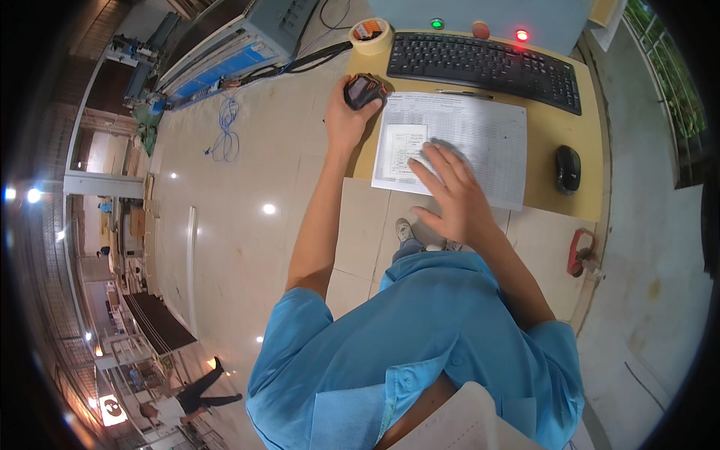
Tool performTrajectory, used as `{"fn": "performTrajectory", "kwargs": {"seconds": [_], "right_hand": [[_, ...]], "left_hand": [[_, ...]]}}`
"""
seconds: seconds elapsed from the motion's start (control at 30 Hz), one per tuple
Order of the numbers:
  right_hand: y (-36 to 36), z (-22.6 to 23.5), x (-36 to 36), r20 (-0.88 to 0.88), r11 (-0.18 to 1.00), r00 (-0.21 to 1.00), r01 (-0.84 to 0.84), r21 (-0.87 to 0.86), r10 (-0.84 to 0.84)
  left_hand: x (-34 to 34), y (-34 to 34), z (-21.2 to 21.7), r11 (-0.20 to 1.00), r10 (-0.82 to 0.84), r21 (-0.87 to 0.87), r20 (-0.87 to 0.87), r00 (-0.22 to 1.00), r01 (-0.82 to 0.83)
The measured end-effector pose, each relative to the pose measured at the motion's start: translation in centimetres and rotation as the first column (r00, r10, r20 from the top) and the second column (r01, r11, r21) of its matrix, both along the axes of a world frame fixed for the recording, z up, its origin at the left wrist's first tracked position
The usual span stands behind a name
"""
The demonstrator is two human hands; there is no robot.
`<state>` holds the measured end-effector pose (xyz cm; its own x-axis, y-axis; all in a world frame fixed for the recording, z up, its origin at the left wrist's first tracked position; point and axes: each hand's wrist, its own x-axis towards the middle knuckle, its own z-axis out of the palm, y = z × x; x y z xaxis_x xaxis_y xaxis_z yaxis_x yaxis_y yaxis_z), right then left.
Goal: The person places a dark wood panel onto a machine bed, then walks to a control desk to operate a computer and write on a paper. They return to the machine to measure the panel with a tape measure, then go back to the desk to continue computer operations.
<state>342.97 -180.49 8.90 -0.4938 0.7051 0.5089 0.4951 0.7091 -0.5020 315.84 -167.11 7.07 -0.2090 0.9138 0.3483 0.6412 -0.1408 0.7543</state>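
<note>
My left hand (347,120) is wrapped round a black-and-orange tape measure (364,91) at the left edge of the yellow desktop (544,139). To its right lies a large printed sheet (491,150) with table lines, overhanging the desk's near edge. A smaller white printed slip (406,154) rests on that sheet's left part. My right hand (455,196) is over the sheet with its fingers apart, the fingertips at the slip's right side. Nothing shows in its grip, and whether the fingertips press on the paper I cannot tell.
A black keyboard (484,67), a pen (465,94) and a tape roll (371,36) lie at the desk's far side; a black mouse (568,169) is at right. Lit green (436,24) and red (522,35) buttons stand behind. Blue cable (225,129) lies on the floor. Another person (187,403) is far off.
</note>
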Motion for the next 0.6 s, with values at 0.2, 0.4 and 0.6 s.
{"fn": "performTrajectory", "kwargs": {"seconds": [0.2,0.4,0.6], "right_hand": [[0.9,-2.0,-3.8,0.197,0.999,0.979,0.047,-0.009,-0.044],[0.5,-3.4,-3.7,0.216,0.993,0.973,0.064,0.103,-0.085],[0.2,-3.1,-4.8,0.158,0.987,0.986,0.029,0.159,-0.054]], "left_hand": [[-0.6,-0.9,0.3,0.989,0.092,0.136,-0.239,0.967,-0.061],[0.6,-12.7,-0.8,0.990,0.114,-0.111,0.252,0.961,-0.088],[3.0,-19.4,-1.4,0.901,0.292,-0.433,0.618,0.730,0.006]]}}
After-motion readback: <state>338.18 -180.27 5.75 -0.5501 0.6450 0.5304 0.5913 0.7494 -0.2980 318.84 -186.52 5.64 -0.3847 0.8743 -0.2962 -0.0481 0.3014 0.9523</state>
